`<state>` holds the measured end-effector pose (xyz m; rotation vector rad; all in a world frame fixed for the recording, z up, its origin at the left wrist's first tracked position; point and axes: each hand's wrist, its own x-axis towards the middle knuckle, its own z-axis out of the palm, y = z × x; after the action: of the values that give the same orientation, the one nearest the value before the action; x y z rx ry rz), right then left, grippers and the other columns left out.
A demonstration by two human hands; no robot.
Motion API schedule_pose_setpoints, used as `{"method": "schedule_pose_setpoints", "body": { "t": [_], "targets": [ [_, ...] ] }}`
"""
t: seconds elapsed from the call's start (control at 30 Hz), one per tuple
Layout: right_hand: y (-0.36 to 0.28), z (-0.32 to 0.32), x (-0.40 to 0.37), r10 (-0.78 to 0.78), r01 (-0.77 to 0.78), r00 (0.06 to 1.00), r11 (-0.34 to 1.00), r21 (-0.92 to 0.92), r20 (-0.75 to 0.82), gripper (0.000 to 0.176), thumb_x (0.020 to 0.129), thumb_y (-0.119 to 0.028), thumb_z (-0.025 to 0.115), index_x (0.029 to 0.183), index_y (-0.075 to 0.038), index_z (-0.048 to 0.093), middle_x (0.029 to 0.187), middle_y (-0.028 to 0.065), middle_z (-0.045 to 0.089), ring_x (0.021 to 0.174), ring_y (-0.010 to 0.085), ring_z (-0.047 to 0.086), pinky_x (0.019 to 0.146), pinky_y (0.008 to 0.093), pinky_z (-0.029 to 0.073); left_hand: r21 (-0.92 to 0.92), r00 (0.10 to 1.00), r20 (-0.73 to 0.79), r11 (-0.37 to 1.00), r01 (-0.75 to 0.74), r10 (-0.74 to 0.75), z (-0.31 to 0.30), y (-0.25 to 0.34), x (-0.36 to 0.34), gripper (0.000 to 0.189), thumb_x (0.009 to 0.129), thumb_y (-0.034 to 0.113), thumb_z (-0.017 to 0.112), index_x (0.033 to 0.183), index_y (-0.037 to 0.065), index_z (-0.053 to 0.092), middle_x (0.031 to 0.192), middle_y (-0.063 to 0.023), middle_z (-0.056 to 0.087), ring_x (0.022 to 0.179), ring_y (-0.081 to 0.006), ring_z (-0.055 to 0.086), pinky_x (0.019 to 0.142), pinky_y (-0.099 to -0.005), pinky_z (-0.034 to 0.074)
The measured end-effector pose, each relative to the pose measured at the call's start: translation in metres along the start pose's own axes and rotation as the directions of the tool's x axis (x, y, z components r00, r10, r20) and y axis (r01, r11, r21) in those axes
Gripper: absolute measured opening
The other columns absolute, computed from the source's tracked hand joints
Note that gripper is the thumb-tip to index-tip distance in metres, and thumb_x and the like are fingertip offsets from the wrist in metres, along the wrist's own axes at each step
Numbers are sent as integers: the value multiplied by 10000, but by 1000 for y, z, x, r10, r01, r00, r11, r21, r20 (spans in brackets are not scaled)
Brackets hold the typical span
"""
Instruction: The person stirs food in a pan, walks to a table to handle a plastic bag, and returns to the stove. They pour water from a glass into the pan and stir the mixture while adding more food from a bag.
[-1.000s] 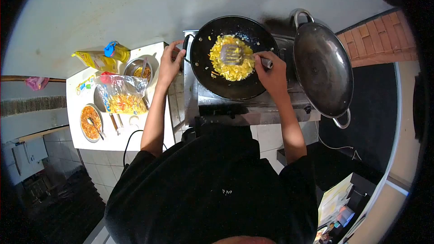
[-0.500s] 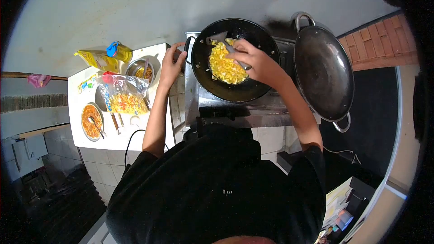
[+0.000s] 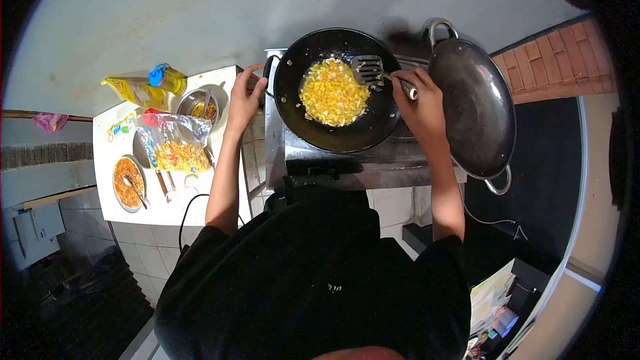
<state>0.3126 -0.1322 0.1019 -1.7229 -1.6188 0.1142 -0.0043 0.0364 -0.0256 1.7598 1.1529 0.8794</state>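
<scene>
Chopped yellow food (image 3: 333, 93) lies in the black wok (image 3: 373, 125) on the stove (image 3: 276, 130), the spatula (image 3: 369, 70) beside it, held in the right hand's (image 3: 423, 103) fingers. The left hand's (image 3: 243, 103) fingers meet the wok's handle; whether gripping, I can't tell. A second wok (image 3: 473, 107) crowds the right; leftward, the counter (image 3: 163, 211) carries a plastic bag (image 3: 175, 137) and bottle (image 3: 175, 83).

The wok (image 3: 333, 141) is black with an oily sheen, and the slotted turner (image 3: 368, 71) has a shiny metal head. The large pan (image 3: 470, 107) is dark, glossy metal with bright, smooth handles. The stove (image 3: 310, 153) shows reflective metal; the bag (image 3: 190, 127) is clear, crinkled plastic. The shirt (image 3: 313, 260) is matt black cloth, the tabletop (image 3: 223, 193) smooth white.
</scene>
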Motion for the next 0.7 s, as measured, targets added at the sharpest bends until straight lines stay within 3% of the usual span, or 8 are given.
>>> {"method": "schedule_pose_setpoints", "body": {
  "t": [0.1, 0.17, 0.23, 0.3, 0.43, 0.6, 0.67, 0.7],
  "targets": [
    [8, 15, -8, -5, 0, 997, 998, -64, -80, 136, 880, -62, 682, 1001, 1, 684, 900, 146, 624, 728, 294, 661, 665, 383, 524, -2, 1000, -16, 1000, -16, 16, 0, 3, -1, 328, 943, 109, 675, 1269, 129, 643, 886, -51, 571, 785, -139, 564, 724, -285, 493],
    [11, 29, -14, 155, -157, 982, 988, -4, -106, 116, 872, -75, 687, 961, 0, 686, 835, 153, 619, 671, 315, 649, 643, 399, 519, -5, 1000, -8, 1000, -17, 17, 0, 0, -1, 328, 943, 109, 676, 1268, 130, 644, 882, -47, 569, 780, -134, 559, 722, -282, 491],
    [23, 49, -20, 122, -123, 980, 992, -1, -159, 82, 872, -66, 673, 914, 0, 697, 780, 143, 615, 619, 263, 643, 613, 396, 512, -11, 1000, -8, 1000, -21, 21, 2, -4, 1, 327, 943, 109, 676, 1268, 131, 644, 877, -43, 567, 774, -130, 555, 721, -280, 489],
    [37, 75, -31, 383, -349, 920, 893, 284, -75, 75, 868, -49, 653, 885, -2, 709, 777, 121, 634, 648, 177, 653, 593, 378, 500, -21, 1000, -10, 1000, -18, 18, 3, -7, 1, 330, 942, 114, 679, 1270, 132, 643, 883, -39, 566, 766, -125, 547, 720, -277, 488],
    [29, 97, -42, 453, -352, 891, 676, 647, 11, 120, 884, -10, 598, 893, 16, 715, 832, 113, 676, 762, 146, 682, 700, 298, 577, -56, 1000, 10, 998, 18, -17, 1, -4, 1, 326, 943, 112, 676, 1267, 126, 643, 876, -38, 557, 762, -124, 539, 721, -276, 486],
    [-13, 70, -47, 367, -281, 929, 771, 572, -39, 109, 887, 9, 612, 920, 28, 714, 918, 106, 638, 835, 181, 681, 727, 291, 567, -38, 1000, 14, 999, 15, -14, 0, -5, 0, 319, 945, 108, 671, 1263, 117, 643, 876, -41, 557, 766, -125, 537, 726, -273, 483],
    [-27, 55, -48, 204, -173, 976, 940, 295, -80, 107, 885, 11, 624, 948, 25, 710, 927, 114, 596, 817, 204, 645, 702, 311, 520, -32, 1000, 16, 999, -7, 8, 0, -11, 1, 315, 965, 125, 653, 1279, 110, 629, 873, -18, 559, 774, -102, 528, 711, -253, 468],
    [-35, 49, -48, 209, -177, 975, 939, 294, -79, 107, 885, 11, 624, 948, 25, 710, 927, 114, 596, 817, 204, 645, 702, 311, 520, -25, 999, 21, 999, -36, 37, 1, -13, 1, 313, 985, 143, 635, 1295, 104, 615, 871, 5, 560, 783, -78, 519, 697, -233, 453]
  ]
}}
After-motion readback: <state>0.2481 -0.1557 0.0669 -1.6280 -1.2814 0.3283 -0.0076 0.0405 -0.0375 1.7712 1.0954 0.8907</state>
